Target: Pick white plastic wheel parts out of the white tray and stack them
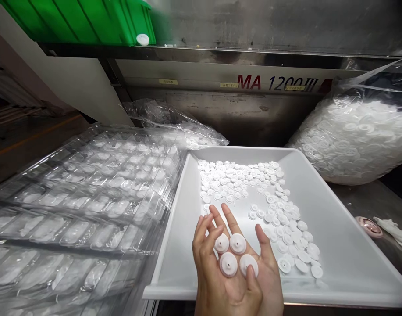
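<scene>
Several white plastic gears (228, 264), round with a small central hub, lie on the upturned palm of my right hand (269, 272). Its fingers stretch away from me and its thumb sticks out to the right. Across it from the left comes my left hand (210, 281), with its back toward me. The bent left fingers are beside the upper-left gear, and the left thumb tip rests against the lower-right one. Both hands are over the front of a light grey tray (172, 245). Inside the tray, many loose white gears (240, 173) spread along the back and right side.
Clear plastic blister trays (89, 197) holding white parts are stacked at left. A clear bag of white gears (358, 136) stands at right, another clear bag (174, 118) behind. A green bin (89, 22) and one white part (142, 40) sit on the machine ledge (201, 53).
</scene>
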Demonstrator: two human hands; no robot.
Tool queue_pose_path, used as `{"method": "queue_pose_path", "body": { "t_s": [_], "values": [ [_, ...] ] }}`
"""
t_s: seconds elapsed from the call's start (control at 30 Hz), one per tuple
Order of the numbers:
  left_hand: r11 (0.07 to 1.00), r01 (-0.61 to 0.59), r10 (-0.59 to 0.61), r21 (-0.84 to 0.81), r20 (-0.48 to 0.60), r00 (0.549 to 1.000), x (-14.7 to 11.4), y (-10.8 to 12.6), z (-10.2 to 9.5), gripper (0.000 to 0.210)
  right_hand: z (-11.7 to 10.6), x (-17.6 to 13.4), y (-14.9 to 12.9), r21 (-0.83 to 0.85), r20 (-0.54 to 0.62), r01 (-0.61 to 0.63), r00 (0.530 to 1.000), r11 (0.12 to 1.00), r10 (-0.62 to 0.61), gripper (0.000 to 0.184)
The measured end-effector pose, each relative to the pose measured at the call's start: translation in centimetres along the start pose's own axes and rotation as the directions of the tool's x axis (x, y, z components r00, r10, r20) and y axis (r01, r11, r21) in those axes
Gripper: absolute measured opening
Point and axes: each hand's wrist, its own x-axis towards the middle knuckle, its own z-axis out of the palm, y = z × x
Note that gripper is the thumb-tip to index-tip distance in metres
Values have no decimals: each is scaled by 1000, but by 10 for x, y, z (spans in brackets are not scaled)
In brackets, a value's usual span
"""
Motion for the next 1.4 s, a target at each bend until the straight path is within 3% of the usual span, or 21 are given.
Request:
{"method": "queue_pose_path", "body": {
  "t_s": [0.13, 0.33, 0.57, 0.77, 0.83, 0.93, 1.0, 1.1, 1.17, 1.23, 1.27, 1.33, 1.4],
  "values": [
    [1000, 27, -27, 8, 43, 999, -1, -2, 0, 46, -5, 4, 2, -28, 3, 50, 999, 998, -50, 65],
    [1000, 1, -1, 3, 29, 1000, -2, -7, 1, 48, -10, -4, -6, -109, 70, -92, 993, 990, 100, 69],
    [998, -37, 39, -59, 24, 999, -1, -10, 2, 48, -7, 4, 0, 60, 89, -36, 996, 998, 30, 72],
    [994, 23, -27, -102, -39, 999, -4, -3, 4, 45, 2, -6, -8, 162, 108, -78, 992, 984, 61, 67],
    [944, 110, -149, -313, -105, 983, -2, -1, 0, 38, 4, -6, -8, 235, 109, -53, 994, 971, 28, 66],
    [709, 206, -367, -674, -103, 925, 5, 2, -11, 31, 7, -3, -5, 362, 89, -28, 996, 932, -5, 67],
    [598, 237, -436, -765, -63, 897, 9, 4, -18, 33, 11, -2, -4, 416, 64, -30, 998, 909, 3, 70],
    [589, 258, -438, -766, -34, 898, 12, 5, -20, 37, 20, -4, -6, 434, 10, -19, 1000, 901, 16, 71],
    [594, 250, -411, -765, -21, 911, 10, 0, -17, 39, 25, -8, -6, 369, -28, 24, 1000, 929, -15, 74],
    [561, 272, -403, -782, 29, 915, 7, -8, -13, 39, 29, -12, -3, 85, -49, 156, 987, 984, -152, 70],
    [540, 322, -404, -777, 96, 909, 5, -13, -11, 37, 31, -14, 0, -118, -35, 236, 970, 965, -242, 63],
    [535, 456, -408, -711, 254, 877, 0, -19, -8, 37, 32, -17, 8, -447, 44, 341, 932, 827, -361, 44],
    [574, 536, -427, -619, 332, 841, -5, -21, -8, 44, 31, -19, 17, -645, 151, 390, 908, 657, -391, 27]
  ]
}}
